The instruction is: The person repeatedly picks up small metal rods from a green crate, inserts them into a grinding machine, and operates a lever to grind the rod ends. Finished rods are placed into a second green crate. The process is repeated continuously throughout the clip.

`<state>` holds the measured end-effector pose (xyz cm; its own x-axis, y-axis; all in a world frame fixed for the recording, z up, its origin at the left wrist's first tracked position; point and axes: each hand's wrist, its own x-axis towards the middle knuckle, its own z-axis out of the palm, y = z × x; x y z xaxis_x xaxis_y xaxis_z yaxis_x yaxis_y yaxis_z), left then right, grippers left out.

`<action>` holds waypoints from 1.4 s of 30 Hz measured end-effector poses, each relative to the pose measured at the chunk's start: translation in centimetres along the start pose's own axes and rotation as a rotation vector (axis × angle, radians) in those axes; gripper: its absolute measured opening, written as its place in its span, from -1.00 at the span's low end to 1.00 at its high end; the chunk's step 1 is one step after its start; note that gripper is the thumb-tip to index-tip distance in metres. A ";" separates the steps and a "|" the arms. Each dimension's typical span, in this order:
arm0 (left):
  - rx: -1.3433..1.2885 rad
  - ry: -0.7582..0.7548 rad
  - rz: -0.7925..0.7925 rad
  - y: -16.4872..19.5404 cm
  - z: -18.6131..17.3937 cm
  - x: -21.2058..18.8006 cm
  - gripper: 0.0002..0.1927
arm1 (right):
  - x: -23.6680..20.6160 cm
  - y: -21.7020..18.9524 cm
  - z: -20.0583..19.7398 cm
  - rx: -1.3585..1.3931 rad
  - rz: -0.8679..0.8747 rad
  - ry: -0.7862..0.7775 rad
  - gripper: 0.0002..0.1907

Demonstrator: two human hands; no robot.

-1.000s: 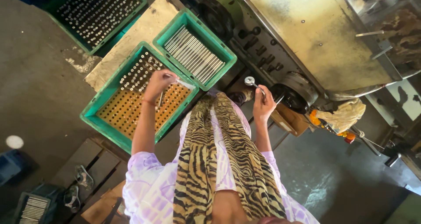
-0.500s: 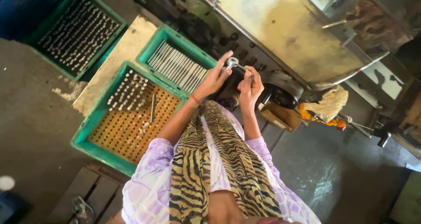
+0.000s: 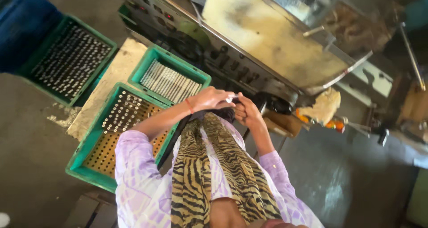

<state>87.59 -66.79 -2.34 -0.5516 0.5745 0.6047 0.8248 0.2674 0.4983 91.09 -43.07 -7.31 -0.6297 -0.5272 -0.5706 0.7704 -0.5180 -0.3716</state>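
Observation:
My left hand point(image 3: 211, 98) and my right hand point(image 3: 246, 113) meet in front of my chest, close to the front of a large metal machine point(image 3: 267, 45). Between them I grip a small shiny metal piece point(image 3: 231, 98); the left hand's fingers close over it and the right hand's curled fingers touch it from the other side. A tiger-striped scarf point(image 3: 209, 165) hangs down my front over lilac sleeves. Most of the metal piece is hidden by my fingers.
A green crate point(image 3: 82, 163) with a perforated board holding upright metal pins lies at my left. Behind it a green crate point(image 3: 196, 74) of laid-flat metal rods, and a third green crate point(image 3: 104, 45) of pins further left. A yellowish rag point(image 3: 323, 107) lies by the machine.
My left hand rose from the pin crate and came over to my right hand. Both hands now meet on the small metal piece near the machine.

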 end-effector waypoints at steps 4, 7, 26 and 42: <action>-0.119 0.171 -0.134 -0.6 0.2 2.4 -0.64 | 1.0 -1.3 0.1 -0.075 -0.310 0.156 -0.56; -0.591 0.386 -0.337 -1.1 0.5 4.6 -0.71 | 1.7 -2.2 1.0 -0.578 -0.790 0.198 -0.58; -0.702 0.391 -0.708 1.4 2.3 11.7 -0.74 | 0.6 -11.0 -0.5 -1.611 -1.607 0.351 -0.52; -1.335 0.006 -0.642 -4.2 11.3 37.0 -0.78 | -13.3 -34.0 -2.3 -1.058 -1.090 0.238 -0.67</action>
<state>65.13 -37.88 10.96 -0.7721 0.6320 0.0658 -0.2747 -0.4255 0.8623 73.52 -16.91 11.21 -0.9658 -0.0519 0.2539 -0.2591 0.1859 -0.9478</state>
